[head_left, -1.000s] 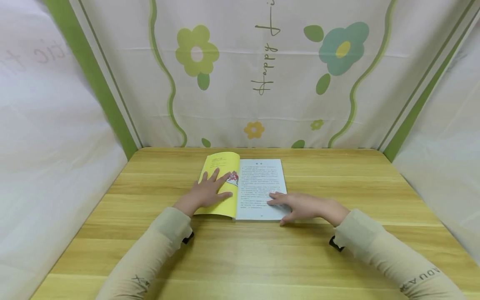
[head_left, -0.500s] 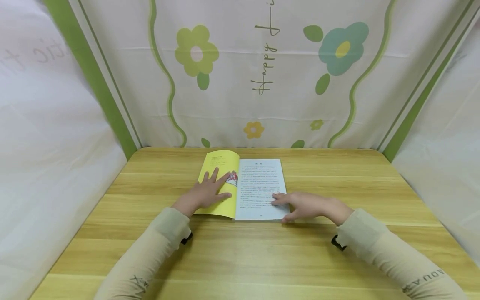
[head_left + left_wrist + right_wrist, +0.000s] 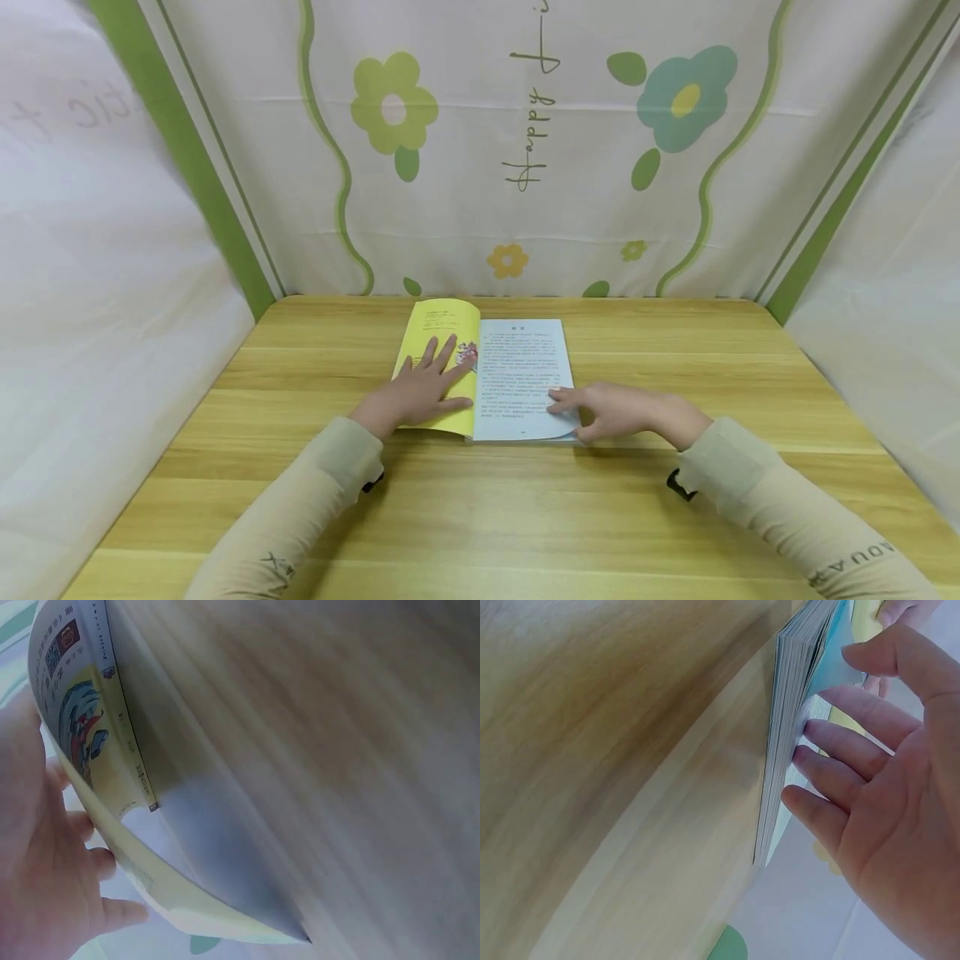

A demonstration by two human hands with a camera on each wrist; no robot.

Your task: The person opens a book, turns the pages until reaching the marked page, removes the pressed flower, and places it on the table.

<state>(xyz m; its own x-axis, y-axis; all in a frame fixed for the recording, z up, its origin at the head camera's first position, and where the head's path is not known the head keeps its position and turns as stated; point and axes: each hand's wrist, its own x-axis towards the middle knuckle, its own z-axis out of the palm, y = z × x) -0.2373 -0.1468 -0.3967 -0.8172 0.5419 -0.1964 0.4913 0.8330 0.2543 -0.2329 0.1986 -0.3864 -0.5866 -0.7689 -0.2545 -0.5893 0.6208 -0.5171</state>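
An open book lies on the table, with a yellow left leaf (image 3: 446, 321) and a white printed right page (image 3: 517, 367). Spread across the yellow leaf is my left hand (image 3: 416, 392), its fingers fairly straight. The left wrist view shows this yellow leaf (image 3: 172, 892) bowed up from the wood beside that hand. My right hand (image 3: 618, 410) touches the right page near its lower outer corner, which is slightly raised at the thumb. In the right wrist view, the fingers (image 3: 840, 769) reach over the page block (image 3: 791, 697), the thumb apart from them.
The wooden table (image 3: 487, 517) extends around the book on all sides. A white curtain with printed flowers (image 3: 465, 208) hangs behind its far edge. White fabric walls (image 3: 112, 292) stand at the left and right.
My right hand has shifted slightly right toward the page's outer edge, and the lower corner has lifted there. My left hand has moved slightly, still lying on the yellow leaf.
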